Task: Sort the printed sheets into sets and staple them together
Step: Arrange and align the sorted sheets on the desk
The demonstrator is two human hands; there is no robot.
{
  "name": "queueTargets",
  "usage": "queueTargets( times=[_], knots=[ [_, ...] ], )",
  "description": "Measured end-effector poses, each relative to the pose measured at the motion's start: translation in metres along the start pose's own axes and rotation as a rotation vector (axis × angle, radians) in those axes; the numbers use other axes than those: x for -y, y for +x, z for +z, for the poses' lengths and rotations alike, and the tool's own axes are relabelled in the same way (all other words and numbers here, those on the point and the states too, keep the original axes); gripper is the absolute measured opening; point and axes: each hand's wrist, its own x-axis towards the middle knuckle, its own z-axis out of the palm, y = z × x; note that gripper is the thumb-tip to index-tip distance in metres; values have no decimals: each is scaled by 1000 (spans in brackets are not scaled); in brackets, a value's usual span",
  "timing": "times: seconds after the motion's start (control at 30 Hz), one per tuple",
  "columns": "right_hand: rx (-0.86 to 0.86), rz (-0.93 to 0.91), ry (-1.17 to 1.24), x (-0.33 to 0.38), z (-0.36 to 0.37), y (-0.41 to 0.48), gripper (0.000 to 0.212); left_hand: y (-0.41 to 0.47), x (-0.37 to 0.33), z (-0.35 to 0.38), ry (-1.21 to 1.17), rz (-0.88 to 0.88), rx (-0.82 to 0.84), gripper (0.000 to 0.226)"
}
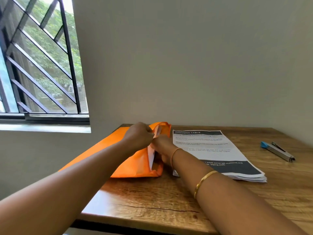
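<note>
Head view, the only one supplied. Works at the far left of the brown wood-grain table (152, 200), on a flat orange fabric pouch (133, 167) lying with its mouth turned to the right. Pinches the upper lip of the pouch with the curled fingers of the left hand (138, 136) and lifts it clear of the lower layer. Judged purpose: to hold the mouth apart for access.

Reaches into that mouth with the right hand (163, 146), up against the white sheets (151, 155) that stand out of the pouch on edge. Cannot tell whether the right fingers clasp those sheets or only touch them, being hidden behind the back of the hand. Wears a thin gold bracelet (175, 153) at the right wrist and a broader gold bangle (204, 182) farther up the forearm.

Locates the bulk of the task's material just beside the pouch, to its right: a thick stack of printed sheets (215, 150), flat, face up, headed "DRESSING TABLE", with its edges roughly squared. Judged reason: laid within easy reach for sorting.

Leaves the silver metal stapler with a blue end (277, 150) well apart at the right of the table, untouched. Judged reason: not needed until sets exist.

Probably serves to draw further sheets out of the pouch, with sorting and stapling not yet started. Shows a barred window (42, 65) at the left, in a plain wall.
</note>
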Motion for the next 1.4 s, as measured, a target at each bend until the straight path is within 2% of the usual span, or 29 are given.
queueTargets(
  times=[0.2, 0.33, 0.43, 0.53, 0.63, 0.73, 0.83, 0.93, 1.07, 1.13, 1.23, 1.33, 1.4],
  knots=[
    [81, -25, -259, 5, 9, 6, 23, 9, 7, 0, -126, -21, 35, 16],
    [162, 119, -89, 10, -5, 1, 13, 12, 7, -3, -225, -71, 33, 20],
    [124, 133, -73, 7, -12, 7, 29, 10, 6, -6, -290, -80, 41, 17],
    [65, 77, -195, 2, -8, 13, 30, 8, 5, -3, -274, -63, 46, 16],
    [34, -105, -406, 1, -2, 13, 28, 5, 7, 2, -211, -35, 34, 15],
    [24, -151, -478, 1, -4, 9, 30, 4, 9, 5, -184, -33, 25, 14],
    [-14, -140, -331, 5, -18, 4, 19, 3, 7, 5, -159, -43, 46, 14],
    [11, -50, -103, 16, -48, -6, 23, 0, 4, 8, -87, -43, 126, 19],
    [68, 33, 400, 24, -99, -15, 29, -5, -5, 19, 174, 13, 177, 37],
    [4, 15, 458, 24, -127, -21, 28, -5, -14, 29, 295, 69, 163, 42],
    [-191, -53, 266, 13, -164, -27, 20, -4, -29, 49, 260, 117, 152, 44],
    [-365, -44, -249, -14, -195, -21, 12, -1, -44, 71, 204, 104, 220, 49],
    [-397, -33, -466, -27, -207, -15, 15, 2, -52, 84, 244, 74, 312, 55]
  ],
)
